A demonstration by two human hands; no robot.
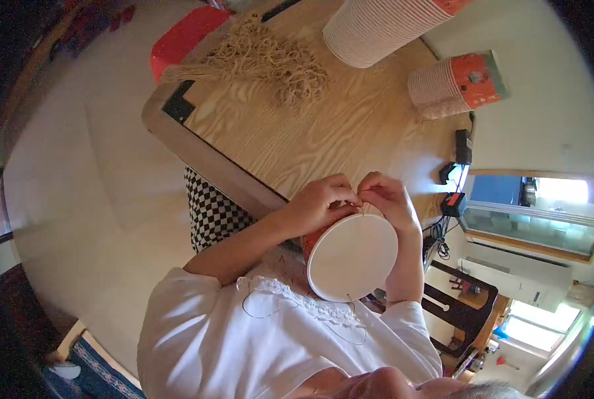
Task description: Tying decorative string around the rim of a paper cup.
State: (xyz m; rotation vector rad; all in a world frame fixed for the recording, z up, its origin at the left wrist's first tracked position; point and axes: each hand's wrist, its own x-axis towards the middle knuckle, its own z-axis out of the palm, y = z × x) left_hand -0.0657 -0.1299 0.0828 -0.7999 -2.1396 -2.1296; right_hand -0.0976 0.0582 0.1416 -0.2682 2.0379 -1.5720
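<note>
A paper bucket (pixel 353 258) is tipped in front of my chest, its round white end toward me and a strip of its orange side showing at the left. At its far rim my left hand (pixel 327 201) has its fingers pinched together. My right hand (pixel 388 199) pinches right beside it, fingertips almost touching the left ones. A thin brownish string (pixel 363 209) shows between the fingertips and the rim; most of it is hidden by the fingers. From the bucket's near edge, a thin dark strand (pixel 353 307) hangs over my white shirt.
A tangled heap of tan twine loops (pixel 270 60) lies on the wooden table (pixel 270 133). Farther off stand a tall stack of paper buckets (pixel 377 30) and a shorter stack (pixel 453 86). Black adapters (pixel 453 204) with cables sit at the right edge, near a dark chair (pixel 460 302). A red stool (pixel 184 40) stands beyond the table's left corner.
</note>
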